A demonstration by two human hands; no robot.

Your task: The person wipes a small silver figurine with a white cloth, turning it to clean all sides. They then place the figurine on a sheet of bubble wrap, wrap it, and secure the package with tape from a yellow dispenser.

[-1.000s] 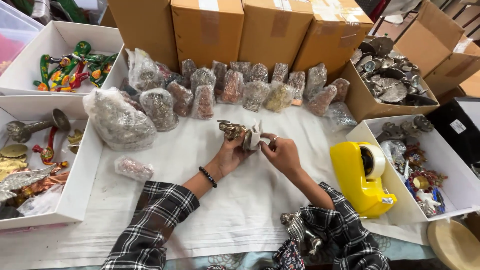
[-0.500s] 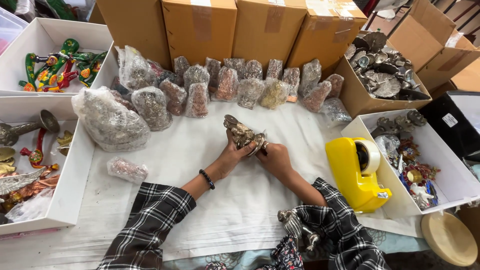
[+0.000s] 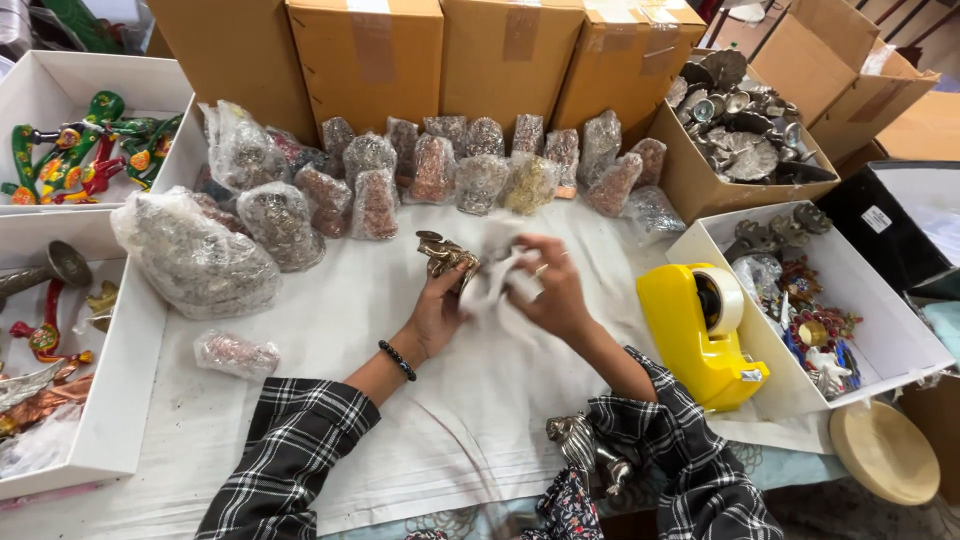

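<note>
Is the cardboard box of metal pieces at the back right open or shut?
Open. The cardboard box has no flaps over its top, and the grey metal pieces heaped inside show plainly from above.

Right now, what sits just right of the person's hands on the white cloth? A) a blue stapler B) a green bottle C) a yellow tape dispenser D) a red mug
C: a yellow tape dispenser with a roll of tape stands on the white cloth, beside the right hand, while the left hand holds a small metal figurine.
</note>
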